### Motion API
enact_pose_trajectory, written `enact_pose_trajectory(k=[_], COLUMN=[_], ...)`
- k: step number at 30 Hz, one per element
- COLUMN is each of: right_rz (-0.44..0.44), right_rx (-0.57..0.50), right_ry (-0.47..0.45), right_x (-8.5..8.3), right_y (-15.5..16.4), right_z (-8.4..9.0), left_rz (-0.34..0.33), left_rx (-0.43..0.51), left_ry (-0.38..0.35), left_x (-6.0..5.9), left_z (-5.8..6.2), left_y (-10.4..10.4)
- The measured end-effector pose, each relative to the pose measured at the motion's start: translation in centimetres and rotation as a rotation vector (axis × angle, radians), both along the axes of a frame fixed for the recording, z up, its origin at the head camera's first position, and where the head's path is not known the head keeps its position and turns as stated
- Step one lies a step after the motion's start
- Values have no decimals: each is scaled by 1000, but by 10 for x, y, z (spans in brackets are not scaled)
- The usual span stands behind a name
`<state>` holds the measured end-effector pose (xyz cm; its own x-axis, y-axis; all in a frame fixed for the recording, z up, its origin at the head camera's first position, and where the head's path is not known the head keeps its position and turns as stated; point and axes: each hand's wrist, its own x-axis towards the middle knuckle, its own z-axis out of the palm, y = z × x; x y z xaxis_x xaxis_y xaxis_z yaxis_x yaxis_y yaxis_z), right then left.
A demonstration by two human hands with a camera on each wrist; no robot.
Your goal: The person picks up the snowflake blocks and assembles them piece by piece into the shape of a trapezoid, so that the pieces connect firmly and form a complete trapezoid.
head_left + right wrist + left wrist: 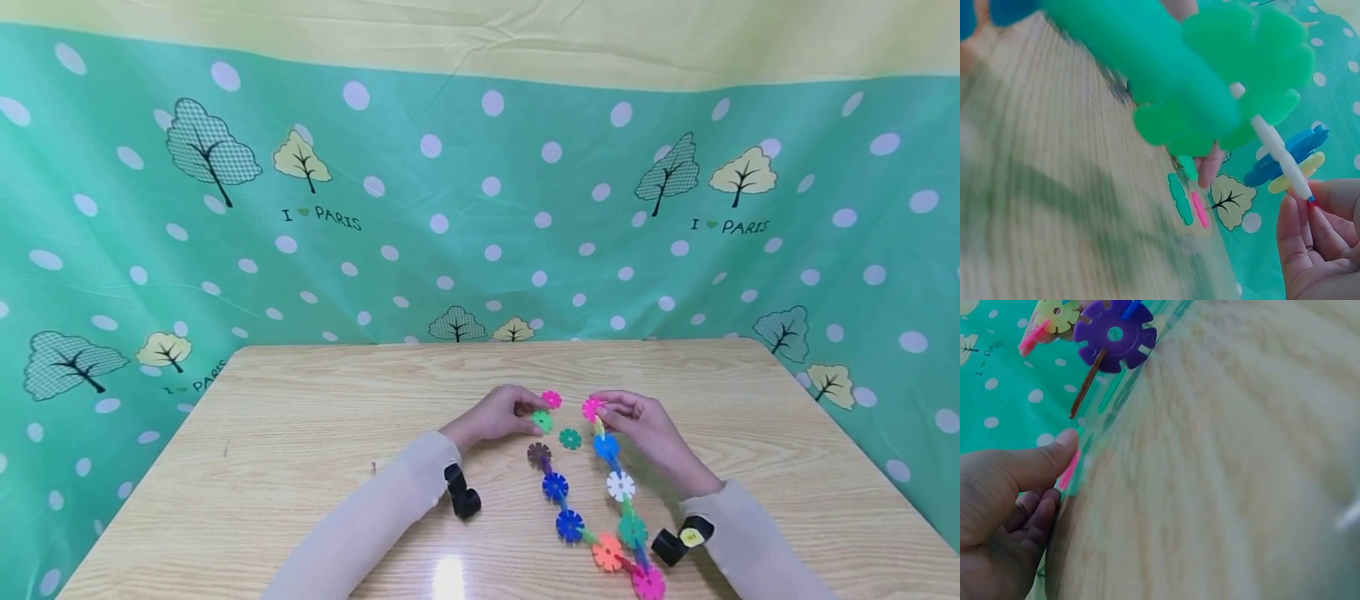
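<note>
The left hand (497,414) is pinching a pink disc (552,399) and touching a light green disc (542,421), near the middle of the wooden table (300,433). The right hand (645,427) is gripping the pink end disc (592,408) of a snowflake-disc chain (611,500), which is running toward the table's near edge. A dark green disc (570,438) is lying loose between both hands.

The head view was bright and evenly lit, with a white glare patch on the worktop (448,575) near its front edge and only faint shadows under the hands. Its edges bowed with wide-angle distortion. Both wrist views were smeared, their close discs out of focus.
</note>
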<state>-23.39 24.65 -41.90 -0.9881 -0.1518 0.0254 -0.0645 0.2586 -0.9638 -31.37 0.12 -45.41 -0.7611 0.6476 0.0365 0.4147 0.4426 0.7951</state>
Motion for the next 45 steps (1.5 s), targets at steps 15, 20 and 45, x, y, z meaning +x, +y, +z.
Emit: enact_pose_trajectory(k=[15,20,45], right_rz=[-36,-41,-61], right_rx=[-42,-38,-144], right_ry=[-43,-54,-82], right_x=[4,4,13], right_y=[-9,-11,-34], right_z=[-4,-4,-2], left_rz=[99,96,200], left_rx=[-18,-70,201], left_ry=[-20,2,-151], left_x=[1,3,26], left_z=[6,9,20], left_y=[-20,-25,-44])
